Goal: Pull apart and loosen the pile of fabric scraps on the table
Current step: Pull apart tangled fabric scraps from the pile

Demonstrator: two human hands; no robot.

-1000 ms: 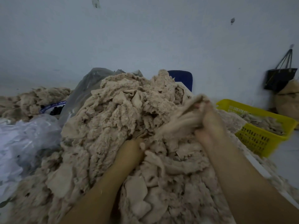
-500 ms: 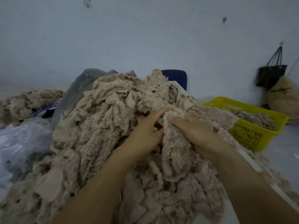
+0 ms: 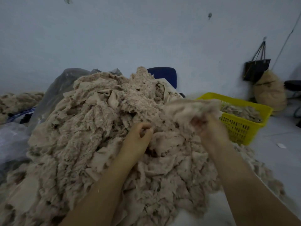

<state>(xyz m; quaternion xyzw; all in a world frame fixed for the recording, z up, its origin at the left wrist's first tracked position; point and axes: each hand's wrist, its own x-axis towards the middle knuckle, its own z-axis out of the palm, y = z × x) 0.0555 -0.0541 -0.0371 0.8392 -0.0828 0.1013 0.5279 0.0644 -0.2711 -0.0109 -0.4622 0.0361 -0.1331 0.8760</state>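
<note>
A tall pile of beige fabric scraps (image 3: 91,131) covers the table in front of me. My left hand (image 3: 138,136) sits in the middle of the pile, its fingers curled round a few scraps. My right hand (image 3: 210,129) is blurred by motion to the right of it. It grips a fluffy clump of scraps (image 3: 187,108) lifted off the pile toward the yellow basket (image 3: 244,129).
The yellow basket at the right holds more scraps. Clear plastic bags (image 3: 53,93) lie left of the pile, with another scrap heap (image 3: 17,100) behind them. A blue chair back (image 3: 166,75) stands behind the pile. A dark bag (image 3: 255,69) hangs on the wall above a tan sack (image 3: 268,93).
Both hands were together at the pile's middle. Now the right hand has pulled a clump up and to the right, and the left hand has curled round scraps in the pile.
</note>
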